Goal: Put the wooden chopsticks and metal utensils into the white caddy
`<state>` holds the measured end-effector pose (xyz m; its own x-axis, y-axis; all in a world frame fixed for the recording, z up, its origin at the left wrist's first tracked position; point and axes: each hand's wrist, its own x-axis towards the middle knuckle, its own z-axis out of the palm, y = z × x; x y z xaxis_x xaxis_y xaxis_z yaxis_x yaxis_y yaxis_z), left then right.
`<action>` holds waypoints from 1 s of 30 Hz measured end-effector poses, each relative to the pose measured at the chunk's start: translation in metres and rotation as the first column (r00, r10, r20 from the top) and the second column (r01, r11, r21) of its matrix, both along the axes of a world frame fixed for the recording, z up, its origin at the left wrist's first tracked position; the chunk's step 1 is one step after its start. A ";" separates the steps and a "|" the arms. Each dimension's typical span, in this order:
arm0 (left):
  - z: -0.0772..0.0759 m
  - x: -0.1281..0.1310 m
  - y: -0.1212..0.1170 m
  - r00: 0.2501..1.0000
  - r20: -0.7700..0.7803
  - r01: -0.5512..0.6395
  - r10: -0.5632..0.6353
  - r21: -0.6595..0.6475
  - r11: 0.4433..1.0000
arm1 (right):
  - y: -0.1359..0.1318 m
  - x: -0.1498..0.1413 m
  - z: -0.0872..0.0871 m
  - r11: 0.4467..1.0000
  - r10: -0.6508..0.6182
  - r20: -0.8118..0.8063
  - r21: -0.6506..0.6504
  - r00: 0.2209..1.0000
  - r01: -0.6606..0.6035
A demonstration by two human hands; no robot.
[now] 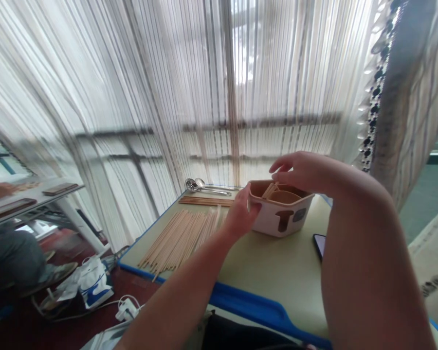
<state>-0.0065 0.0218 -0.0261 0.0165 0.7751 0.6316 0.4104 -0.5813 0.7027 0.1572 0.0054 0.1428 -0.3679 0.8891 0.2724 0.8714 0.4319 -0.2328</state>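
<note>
A white holder [277, 218] with brown inner compartments stands on the pale green table [277, 277]. A few wooden chopsticks [270, 189] stick out of its back left compartment. My left hand [241, 214] grips the holder's left corner. My right hand [299, 170] hovers just above the holder, fingers curled and pinched together over the chopsticks. A large spread of loose wooden chopsticks [182, 236] lies on the table to the left, with another bundle [206, 201] behind it.
Two metal spoons [204, 186] lie at the table's far edge by the sheer curtain. A dark phone [319, 243] lies right of the holder. The table has a blue rim [248, 304]. Bags and cables [95, 287] clutter the floor at left, near another person's leg.
</note>
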 end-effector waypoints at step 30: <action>-0.005 -0.213 -0.074 0.471 -0.779 -0.881 0.414 -0.395 0.260 | -0.021 -0.085 -0.039 0.913 0.403 0.148 -0.140 0.903 -0.384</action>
<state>-0.2199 -0.0527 -0.0316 -0.6503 0.7596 -0.0109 0.7333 0.6313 0.2524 0.0725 -0.0157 0.1037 -0.7259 0.6821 0.0880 0.6657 0.7290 -0.1591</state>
